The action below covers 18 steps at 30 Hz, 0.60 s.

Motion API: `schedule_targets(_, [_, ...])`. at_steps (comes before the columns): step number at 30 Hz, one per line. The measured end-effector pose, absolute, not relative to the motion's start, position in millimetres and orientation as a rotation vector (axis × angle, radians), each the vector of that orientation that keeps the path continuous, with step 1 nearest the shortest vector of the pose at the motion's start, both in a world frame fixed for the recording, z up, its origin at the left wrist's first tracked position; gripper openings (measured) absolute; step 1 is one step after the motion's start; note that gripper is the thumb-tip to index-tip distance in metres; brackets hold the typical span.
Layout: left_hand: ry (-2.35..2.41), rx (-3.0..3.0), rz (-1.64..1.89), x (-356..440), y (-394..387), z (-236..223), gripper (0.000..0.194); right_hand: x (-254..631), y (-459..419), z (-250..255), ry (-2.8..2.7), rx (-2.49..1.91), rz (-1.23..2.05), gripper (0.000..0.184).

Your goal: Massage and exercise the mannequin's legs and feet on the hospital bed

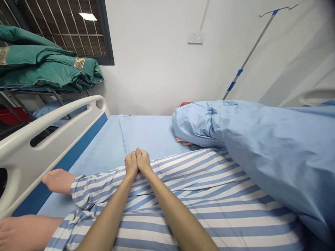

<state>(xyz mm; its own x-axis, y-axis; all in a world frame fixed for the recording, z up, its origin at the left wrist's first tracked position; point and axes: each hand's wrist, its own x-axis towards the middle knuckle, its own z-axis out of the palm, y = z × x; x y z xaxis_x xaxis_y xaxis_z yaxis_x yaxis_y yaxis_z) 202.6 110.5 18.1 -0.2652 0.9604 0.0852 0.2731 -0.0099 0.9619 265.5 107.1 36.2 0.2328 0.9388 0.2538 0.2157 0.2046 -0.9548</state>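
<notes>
Both my arms reach forward over a figure lying on a hospital bed, dressed in blue and white striped pyjamas [199,205]. My left hand [131,164] and my right hand [142,161] are side by side, knuckles touching, fingers curled down onto the far edge of the striped cloth. What the fingertips pinch is hidden, though it looks like the cloth's edge. A bare foot [59,180] sticks out of the striped trouser leg at the left. A light blue quilt [261,146] is bunched over the figure's right part, with fingers [184,141] showing under its edge.
The light blue bed sheet [146,134] lies beyond my hands. A white and blue bed rail [52,139] stands at the left. Folded green blankets [47,66] sit on a rack behind it. An IV pole [248,55] leans at the white wall.
</notes>
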Motion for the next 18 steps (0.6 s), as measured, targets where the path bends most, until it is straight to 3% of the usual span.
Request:
schedule_targets(8, [1.571, 1.375, 1.303, 203, 106, 21, 0.043, 278, 103, 27, -1.406, -1.275, 0.7, 0.039])
schedule_targets(18, [1.387, 1.182, 1.536, 244, 115, 52, 0.038, 290, 108, 22, -1.085, -1.077, 0.869, 0.037])
